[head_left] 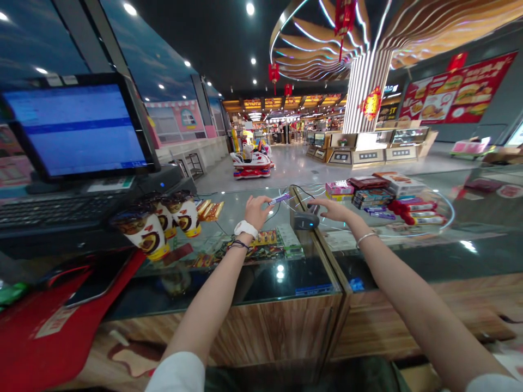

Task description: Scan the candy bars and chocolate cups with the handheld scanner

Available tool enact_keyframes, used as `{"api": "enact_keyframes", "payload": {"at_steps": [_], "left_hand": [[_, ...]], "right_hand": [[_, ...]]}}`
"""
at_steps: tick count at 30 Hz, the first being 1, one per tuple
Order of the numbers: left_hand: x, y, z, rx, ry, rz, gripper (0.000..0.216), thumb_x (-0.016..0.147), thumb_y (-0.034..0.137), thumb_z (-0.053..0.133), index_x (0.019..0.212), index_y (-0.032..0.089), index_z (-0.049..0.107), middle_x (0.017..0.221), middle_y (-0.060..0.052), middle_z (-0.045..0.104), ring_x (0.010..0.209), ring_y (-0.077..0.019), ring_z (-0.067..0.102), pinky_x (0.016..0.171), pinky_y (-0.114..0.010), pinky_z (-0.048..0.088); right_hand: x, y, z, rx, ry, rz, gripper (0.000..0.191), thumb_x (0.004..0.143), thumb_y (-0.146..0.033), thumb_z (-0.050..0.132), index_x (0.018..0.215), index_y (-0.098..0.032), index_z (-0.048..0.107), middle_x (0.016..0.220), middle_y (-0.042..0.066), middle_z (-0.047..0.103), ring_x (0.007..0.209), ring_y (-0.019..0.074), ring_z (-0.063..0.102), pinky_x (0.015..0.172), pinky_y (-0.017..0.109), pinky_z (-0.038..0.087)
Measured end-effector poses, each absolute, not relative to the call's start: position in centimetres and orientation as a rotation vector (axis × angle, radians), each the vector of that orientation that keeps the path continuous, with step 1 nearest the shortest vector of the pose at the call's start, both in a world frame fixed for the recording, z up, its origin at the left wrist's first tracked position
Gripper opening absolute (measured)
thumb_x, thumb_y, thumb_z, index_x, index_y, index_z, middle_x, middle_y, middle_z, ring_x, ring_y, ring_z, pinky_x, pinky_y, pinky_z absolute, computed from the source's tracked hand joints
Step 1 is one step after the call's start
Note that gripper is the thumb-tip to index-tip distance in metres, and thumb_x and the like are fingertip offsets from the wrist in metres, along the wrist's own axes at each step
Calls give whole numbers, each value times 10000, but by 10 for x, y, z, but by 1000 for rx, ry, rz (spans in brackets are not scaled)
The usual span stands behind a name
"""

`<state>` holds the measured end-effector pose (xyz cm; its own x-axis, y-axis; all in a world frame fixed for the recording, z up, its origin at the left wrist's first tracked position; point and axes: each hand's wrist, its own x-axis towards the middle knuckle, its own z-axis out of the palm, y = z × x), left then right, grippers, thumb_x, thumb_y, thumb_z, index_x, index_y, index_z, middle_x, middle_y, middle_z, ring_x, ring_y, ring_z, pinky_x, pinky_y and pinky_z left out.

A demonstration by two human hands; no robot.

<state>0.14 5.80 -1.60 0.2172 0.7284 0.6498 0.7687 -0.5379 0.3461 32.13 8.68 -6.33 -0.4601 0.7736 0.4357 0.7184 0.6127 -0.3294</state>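
Above the glass counter [261,277], my left hand [256,211] pinches a slim purple-and-white candy packet [280,199] by one end. The packet points toward the right. My right hand [337,210] has its fingers and thumb at a dark grip behind a black barcode scanner [305,220], and appears closed on it. A blue light glows on the scanner, and its cable curves away behind. More purple packets [379,212] lie right of my right hand, among boxed snacks [371,197] and red-wrapped sticks [425,212].
A monitor [77,128] and keyboard [24,218] stand at the left. Nearby are several printed cups [147,234] and gold-wrapped snacks [210,209]. A phone [100,275] lies on a red mat [36,348]. A metal strip [327,256] divides the counter.
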Motion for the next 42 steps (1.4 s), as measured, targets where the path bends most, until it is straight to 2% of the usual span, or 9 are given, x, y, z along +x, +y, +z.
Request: {"api": "enact_keyframes", "payload": {"at_steps": [3, 8, 17, 23, 27, 30, 33, 36, 42], "left_hand": [[-1, 60, -18, -2407, -1484, -1233, 44, 870, 254, 637, 907, 249, 660, 1072, -7, 754, 1064, -195, 668, 1163, -478, 301], [-3, 60, -19, -2396, -1511, -1177, 52, 862, 247, 653, 912, 239, 664, 1063, -5, 756, 1052, -186, 675, 1149, -457, 325], [-9, 68, -23, -2387, -1538, -1243, 58, 847, 234, 668, 905, 234, 674, 1067, -16, 755, 1062, -196, 673, 1155, -475, 315], [-11, 72, -25, -2367, -1550, -1341, 74, 814, 231, 710, 880, 237, 677, 1054, -22, 760, 1059, -216, 680, 1152, -493, 324], [-11, 73, -26, -2353, -1553, -1407, 85, 795, 219, 725, 861, 239, 674, 1047, -21, 763, 1051, -224, 683, 1144, -498, 335], [-12, 75, -27, -2345, -1557, -1432, 83, 792, 218, 725, 853, 240, 673, 1028, -16, 766, 1033, -224, 686, 1131, -499, 350], [-14, 76, -28, -2340, -1559, -1438, 83, 786, 220, 729, 843, 240, 672, 1006, -12, 768, 1013, -223, 688, 1125, -501, 354], [-15, 78, -30, -2329, -1577, -1431, 95, 773, 205, 738, 836, 234, 673, 992, -13, 768, 1003, -220, 688, 1127, -497, 350], [-20, 80, -34, -2311, -1605, -1380, 82, 772, 213, 738, 823, 234, 677, 983, -18, 766, 1007, -225, 686, 1110, -485, 372]], "right_hand": [[309, 88, -69, -1064, -2374, 220, 763, 595, 66, 549, 1293, -230, 631, 1374, 81, 617, 1283, 254, 567, 1095, 470, 439], [300, 87, -71, -912, -2431, 259, 632, 678, 21, 528, 1243, -222, 669, 1281, 86, 678, 1226, 243, 604, 1083, 483, 439], [290, 75, -61, -962, -2356, 164, 630, 687, 15, 506, 1273, -181, 631, 1278, 118, 658, 1192, 259, 614, 1032, 444, 477], [275, 63, -44, -848, -2154, 117, 575, 781, -170, 605, 1352, -197, 542, 1330, 112, 610, 1254, 287, 559, 1076, 461, 437], [269, 54, -36, -829, -2041, 136, 560, 835, -297, 604, 1379, -208, 506, 1332, 101, 610, 1257, 292, 548, 1070, 457, 435], [270, 49, -32, -857, -2024, 101, 531, 813, -299, 610, 1331, -197, 552, 1292, 98, 644, 1200, 299, 586, 1018, 443, 467], [270, 45, -28, -1002, -2092, 61, 453, 760, -274, 651, 1204, -184, 644, 1151, 91, 718, 1047, 300, 663, 895, 391, 515], [264, 39, -25, -1185, -2181, 7, 346, 751, -265, 674, 1089, -194, 698, 1044, 83, 755, 944, 287, 696, 795, 333, 510], [247, 26, -20, -1415, -2270, -105, 379, 775, -299, 662, 1141, -206, 693, 976, 91, 773, 906, 299, 712, 700, 294, 464]]}}
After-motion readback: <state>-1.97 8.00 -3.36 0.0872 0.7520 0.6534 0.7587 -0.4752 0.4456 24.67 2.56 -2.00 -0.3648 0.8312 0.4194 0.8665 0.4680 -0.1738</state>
